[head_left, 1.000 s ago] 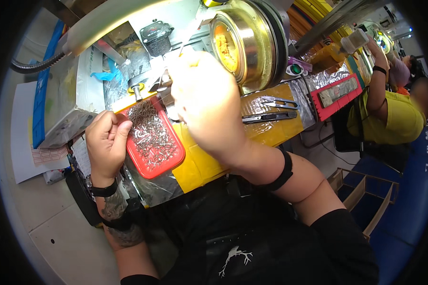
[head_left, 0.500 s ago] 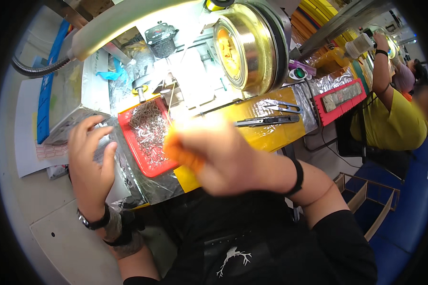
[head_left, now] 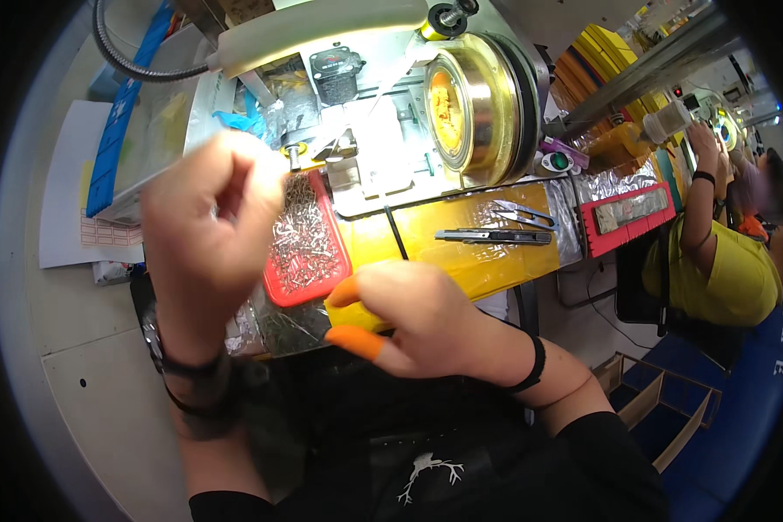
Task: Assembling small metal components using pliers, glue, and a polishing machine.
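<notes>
My left hand is raised over the left side of the red tray, its fingers curled in toward the thumb. It is slightly blurred, and whatever may be between the fingertips is hidden. Many small silvery metal pieces fill the tray. My right hand, with orange finger covers on thumb and forefinger, hovers just right of the tray's near corner. Its thumb and forefinger are apart with nothing between them.
Behind the tray stands a lamp-lit machine with a round brass-coloured drum. A utility knife and thread snips lie on the yellow bench top. A co-worker in a yellow shirt sits at the right.
My left hand has risen and moved right, its spread fingers now curled. My right hand has drawn back from over the tray, and its thumb and forefinger have parted. The view has shifted slightly.
</notes>
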Demonstrator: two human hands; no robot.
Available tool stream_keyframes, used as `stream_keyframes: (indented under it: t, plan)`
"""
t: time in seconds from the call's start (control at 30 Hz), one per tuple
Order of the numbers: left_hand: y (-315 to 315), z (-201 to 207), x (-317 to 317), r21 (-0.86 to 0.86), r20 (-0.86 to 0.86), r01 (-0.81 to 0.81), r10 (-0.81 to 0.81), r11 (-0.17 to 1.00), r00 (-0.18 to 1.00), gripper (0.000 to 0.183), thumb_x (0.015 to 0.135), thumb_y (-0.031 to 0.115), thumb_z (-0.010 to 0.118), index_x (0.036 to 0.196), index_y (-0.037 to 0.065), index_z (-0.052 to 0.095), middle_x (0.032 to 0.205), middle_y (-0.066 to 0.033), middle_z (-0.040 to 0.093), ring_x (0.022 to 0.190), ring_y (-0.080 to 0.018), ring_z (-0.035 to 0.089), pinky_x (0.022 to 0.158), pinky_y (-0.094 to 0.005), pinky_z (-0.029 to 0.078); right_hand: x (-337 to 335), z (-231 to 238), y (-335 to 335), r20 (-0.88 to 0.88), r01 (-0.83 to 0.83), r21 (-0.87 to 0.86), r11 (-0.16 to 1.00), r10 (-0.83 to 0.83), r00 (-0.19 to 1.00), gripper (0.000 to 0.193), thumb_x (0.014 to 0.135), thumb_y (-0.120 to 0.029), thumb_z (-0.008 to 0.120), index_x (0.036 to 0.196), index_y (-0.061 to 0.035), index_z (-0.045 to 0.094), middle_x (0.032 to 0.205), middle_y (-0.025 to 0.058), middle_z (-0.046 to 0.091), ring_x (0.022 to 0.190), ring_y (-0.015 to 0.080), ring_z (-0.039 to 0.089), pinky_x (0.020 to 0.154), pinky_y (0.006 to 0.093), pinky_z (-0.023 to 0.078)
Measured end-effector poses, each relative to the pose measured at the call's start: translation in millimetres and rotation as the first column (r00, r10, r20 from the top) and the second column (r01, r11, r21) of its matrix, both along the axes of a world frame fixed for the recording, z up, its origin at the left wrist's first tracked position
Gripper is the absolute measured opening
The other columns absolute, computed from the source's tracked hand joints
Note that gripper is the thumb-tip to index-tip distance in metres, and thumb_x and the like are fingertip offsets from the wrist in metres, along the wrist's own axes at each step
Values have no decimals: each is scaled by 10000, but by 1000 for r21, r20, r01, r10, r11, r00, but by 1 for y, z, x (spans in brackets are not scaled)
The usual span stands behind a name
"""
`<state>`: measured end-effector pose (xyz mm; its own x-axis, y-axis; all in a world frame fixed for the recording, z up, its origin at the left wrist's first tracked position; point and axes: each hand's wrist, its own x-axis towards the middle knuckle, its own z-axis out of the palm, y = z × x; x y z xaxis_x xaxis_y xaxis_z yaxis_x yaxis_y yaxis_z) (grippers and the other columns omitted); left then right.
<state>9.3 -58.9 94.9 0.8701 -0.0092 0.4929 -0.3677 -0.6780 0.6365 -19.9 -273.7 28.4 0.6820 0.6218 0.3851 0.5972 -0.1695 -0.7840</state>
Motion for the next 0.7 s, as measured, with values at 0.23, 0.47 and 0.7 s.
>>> stream_keyframes:
  t: [0.23,0.47,0.7]
  plan:
    - [42,-11,30,350,81,-94,70,932,994,149,957,85,704,863,9,617,667,-131,532,555,-258,474,552,-371,380,12,-26,-69,228,268,44,962,-271,935,161,834,-115,814,859,-52,668,755,88,598,664,282,601,603,377,461]
    - [58,-52,2,239,-216,-196,249,951,944,193,991,110,684,854,-7,612,589,-127,503,493,-256,427,539,-367,370,29,-57,-103,265,401,248,882,-460,847,112,816,-37,766,839,0,663,711,95,538,618,236,486,590,334,380]
    - [55,-50,-38,452,-288,-144,296,881,911,123,954,62,667,899,-46,688,726,-142,645,600,-277,584,602,-378,459,28,-64,-107,270,396,240,886,-453,850,107,806,-30,748,832,16,655,731,123,560,651,286,518,630,359,432]
